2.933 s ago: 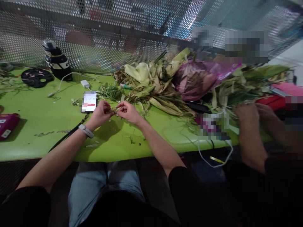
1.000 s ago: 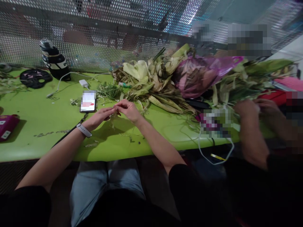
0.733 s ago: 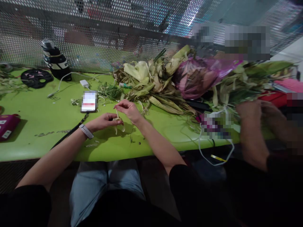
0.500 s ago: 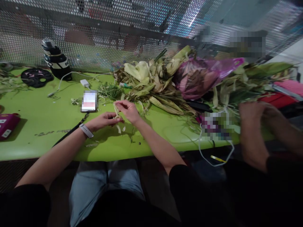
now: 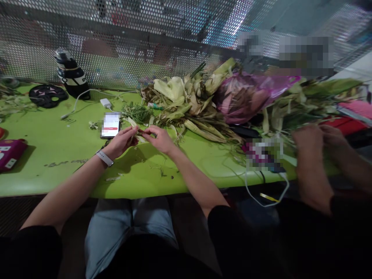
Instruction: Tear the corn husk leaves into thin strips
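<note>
Pale strips of corn husk (image 5: 131, 122) stick out from between my two hands, over the green table (image 5: 162, 186). My left hand (image 5: 125, 138), with a light watch on its wrist, is closed around the strips. Its thumb side faces my right hand (image 5: 158, 138), whose thumb and fingertips pinch the right end of the husk. The fingers hide most of the piece. Just behind my left hand lies a phone (image 5: 110, 126) with a lit screen. Beyond it sits a small heap of thin green shreds (image 5: 136, 112).
A large pile of corn husks (image 5: 174, 91) and a pink plastic bag (image 5: 236, 100) lie along the perforated metal screen (image 5: 122, 58). A black bottle (image 5: 72, 77) and a black mask-like object (image 5: 48, 95) stand back left. At right, a co-worker's hands (image 5: 310, 141) are near more husks.
My left hand has risen slightly and turned, covering more of the husk. My right hand has lowered its fingertips from above to meet the left hand side by side.
</note>
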Action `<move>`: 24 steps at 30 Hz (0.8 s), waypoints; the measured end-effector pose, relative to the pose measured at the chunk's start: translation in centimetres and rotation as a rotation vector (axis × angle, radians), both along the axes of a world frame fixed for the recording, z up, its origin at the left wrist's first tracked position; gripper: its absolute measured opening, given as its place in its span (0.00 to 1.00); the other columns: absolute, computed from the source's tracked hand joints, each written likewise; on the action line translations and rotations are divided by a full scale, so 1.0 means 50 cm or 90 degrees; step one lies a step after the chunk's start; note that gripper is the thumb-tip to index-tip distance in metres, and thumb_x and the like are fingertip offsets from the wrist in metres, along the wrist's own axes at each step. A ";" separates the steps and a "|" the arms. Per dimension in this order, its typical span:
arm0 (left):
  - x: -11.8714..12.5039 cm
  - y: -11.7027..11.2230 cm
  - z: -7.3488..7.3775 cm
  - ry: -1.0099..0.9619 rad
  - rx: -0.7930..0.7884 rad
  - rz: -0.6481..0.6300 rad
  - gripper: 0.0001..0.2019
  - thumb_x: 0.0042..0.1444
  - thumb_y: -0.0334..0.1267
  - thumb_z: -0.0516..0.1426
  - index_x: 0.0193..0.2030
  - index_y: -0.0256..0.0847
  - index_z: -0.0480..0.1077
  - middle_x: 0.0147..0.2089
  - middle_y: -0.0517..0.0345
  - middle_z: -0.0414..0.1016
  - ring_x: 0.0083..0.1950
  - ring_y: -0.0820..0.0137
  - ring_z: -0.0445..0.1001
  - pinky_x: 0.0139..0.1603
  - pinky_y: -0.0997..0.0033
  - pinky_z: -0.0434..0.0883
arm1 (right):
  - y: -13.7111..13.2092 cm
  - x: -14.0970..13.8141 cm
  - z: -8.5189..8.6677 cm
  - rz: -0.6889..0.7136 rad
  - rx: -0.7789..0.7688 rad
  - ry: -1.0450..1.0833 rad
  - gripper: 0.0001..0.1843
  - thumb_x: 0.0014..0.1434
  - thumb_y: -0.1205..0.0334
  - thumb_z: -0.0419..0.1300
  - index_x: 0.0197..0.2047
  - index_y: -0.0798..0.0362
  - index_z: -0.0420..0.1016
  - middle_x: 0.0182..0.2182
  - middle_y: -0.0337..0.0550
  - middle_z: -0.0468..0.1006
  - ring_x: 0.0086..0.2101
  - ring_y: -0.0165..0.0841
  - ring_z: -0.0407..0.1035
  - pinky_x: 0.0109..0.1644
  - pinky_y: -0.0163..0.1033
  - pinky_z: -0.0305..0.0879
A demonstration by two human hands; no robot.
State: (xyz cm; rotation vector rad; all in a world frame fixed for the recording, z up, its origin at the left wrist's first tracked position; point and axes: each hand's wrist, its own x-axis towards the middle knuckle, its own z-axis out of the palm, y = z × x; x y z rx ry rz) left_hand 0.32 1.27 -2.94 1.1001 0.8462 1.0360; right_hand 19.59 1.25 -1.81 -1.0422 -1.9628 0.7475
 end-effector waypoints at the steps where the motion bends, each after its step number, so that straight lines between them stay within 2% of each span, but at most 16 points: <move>1: 0.001 -0.001 0.000 0.002 0.009 0.006 0.16 0.51 0.49 0.66 0.37 0.40 0.72 0.31 0.60 0.71 0.26 0.76 0.67 0.29 0.72 0.68 | 0.005 0.000 -0.006 -0.005 0.039 -0.010 0.10 0.61 0.54 0.62 0.36 0.52 0.78 0.35 0.42 0.77 0.38 0.34 0.69 0.47 0.42 0.63; 7: 0.007 -0.005 0.002 0.083 0.081 0.015 0.18 0.53 0.51 0.65 0.28 0.40 0.65 0.22 0.66 0.60 0.22 0.79 0.58 0.22 0.74 0.54 | 0.016 0.002 -0.023 -0.053 0.162 -0.030 0.13 0.64 0.51 0.59 0.35 0.49 0.79 0.35 0.44 0.77 0.39 0.37 0.69 0.49 0.44 0.63; 10: 0.005 -0.007 0.005 0.111 0.099 -0.020 0.20 0.55 0.53 0.63 0.27 0.41 0.63 0.20 0.68 0.54 0.20 0.79 0.52 0.22 0.73 0.49 | 0.013 0.001 -0.021 -0.075 0.168 -0.027 0.11 0.64 0.53 0.59 0.35 0.48 0.79 0.36 0.45 0.77 0.40 0.37 0.69 0.49 0.44 0.64; 13: 0.001 -0.010 0.008 0.129 0.108 -0.065 0.18 0.56 0.53 0.62 0.31 0.41 0.67 0.21 0.68 0.51 0.21 0.78 0.49 0.22 0.72 0.47 | 0.012 0.002 -0.019 -0.093 0.144 -0.010 0.09 0.64 0.55 0.59 0.36 0.48 0.79 0.35 0.44 0.77 0.39 0.37 0.69 0.49 0.43 0.64; 16: -0.001 -0.014 0.011 0.140 0.102 -0.102 0.17 0.56 0.53 0.62 0.32 0.40 0.70 0.21 0.67 0.51 0.21 0.78 0.49 0.22 0.72 0.46 | 0.013 0.002 -0.020 -0.099 0.119 0.008 0.09 0.63 0.55 0.60 0.36 0.48 0.79 0.35 0.44 0.76 0.38 0.37 0.69 0.48 0.44 0.65; 19: 0.000 -0.015 0.013 0.137 0.080 -0.121 0.17 0.57 0.52 0.62 0.30 0.39 0.68 0.20 0.66 0.56 0.21 0.79 0.52 0.22 0.73 0.49 | 0.009 0.002 -0.017 -0.113 0.139 0.027 0.09 0.63 0.55 0.58 0.39 0.48 0.78 0.38 0.46 0.76 0.41 0.37 0.70 0.50 0.44 0.65; 22: 0.003 -0.013 0.010 0.117 0.053 -0.066 0.17 0.59 0.50 0.61 0.29 0.39 0.66 0.20 0.64 0.62 0.20 0.79 0.55 0.21 0.74 0.51 | 0.002 0.006 -0.008 -0.148 0.197 0.062 0.09 0.63 0.58 0.57 0.43 0.50 0.76 0.43 0.48 0.75 0.46 0.38 0.68 0.53 0.44 0.64; 24: 0.004 -0.010 0.007 0.087 0.050 -0.023 0.15 0.60 0.48 0.60 0.31 0.39 0.67 0.21 0.64 0.65 0.20 0.79 0.59 0.22 0.75 0.54 | -0.001 0.006 -0.005 -0.164 0.205 0.054 0.09 0.64 0.57 0.56 0.39 0.51 0.74 0.40 0.47 0.74 0.43 0.37 0.68 0.50 0.43 0.64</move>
